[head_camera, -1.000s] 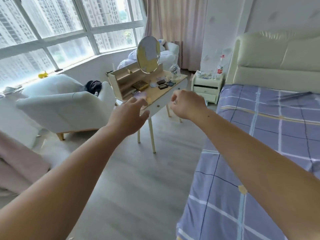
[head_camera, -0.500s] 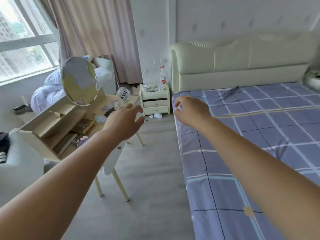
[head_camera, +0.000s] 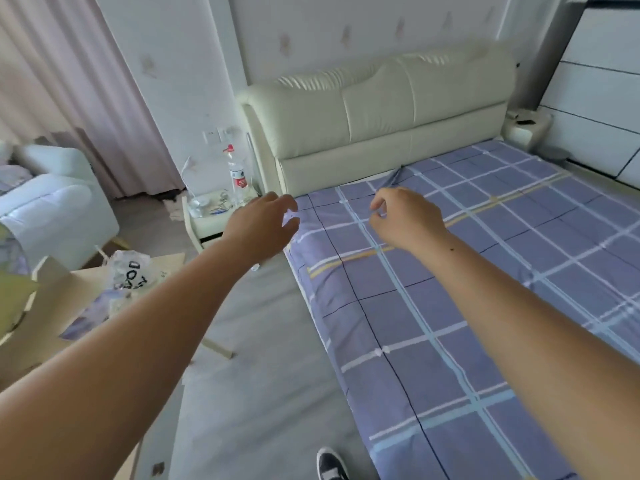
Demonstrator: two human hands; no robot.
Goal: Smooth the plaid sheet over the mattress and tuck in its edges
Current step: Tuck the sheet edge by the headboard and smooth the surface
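So the plaid sheet (head_camera: 485,271) is already lying spread across the bed. It's running right up to the headboard (head_camera: 381,109) and draping over the near side edge. It's looking pretty flat apart from a little pinched crease (head_camera: 394,178) just below the headboard.

The person is standing on the floor beside the bed, and both arms are reaching toward the top corner next to the nightstand (head_camera: 207,226). The left hand (head_camera: 266,223) is hovering right at the corner edge with its grip wide open, fingers spread, holding nothing. The right hand (head_camera: 407,220) is hanging just above the sheet a bit further in. Its grip is curled closed, and I'm not seeing any fabric in it.

My guess is they're lining up on that corner because that's where the loose edge is going to need stuffing under, with the right hand going for the crease. Whether the side edge is tucked in yet, I can't tell from here.
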